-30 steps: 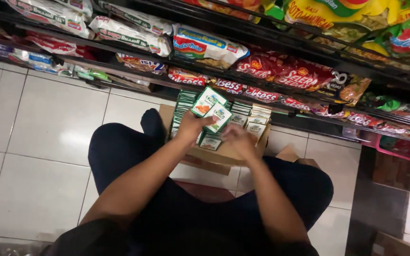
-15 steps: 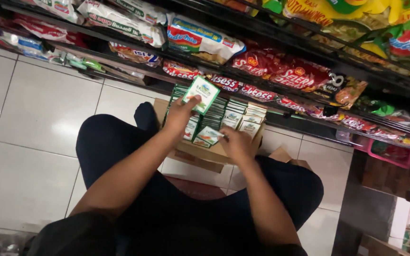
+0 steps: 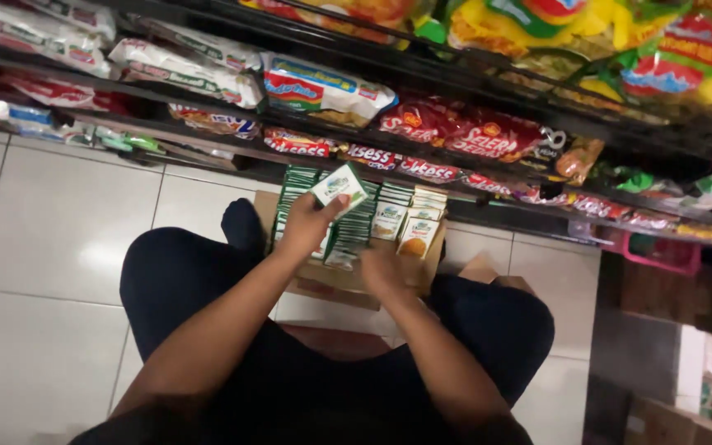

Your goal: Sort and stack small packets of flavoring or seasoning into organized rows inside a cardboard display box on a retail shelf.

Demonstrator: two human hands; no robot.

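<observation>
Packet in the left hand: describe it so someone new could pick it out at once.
Find the cardboard box on the white tile floor below the snack shelves, between the person's knees. Just above its rows of packets, the left hand holds one small green-and-white packet. It alone is lifted and tilted; the others stand packed in the box.

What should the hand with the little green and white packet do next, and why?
Probably lift the small green and white packet toward the dark wire shelf: the left hand holds it raised above the brown cardboard box, while the right hand is down in the box.
</observation>
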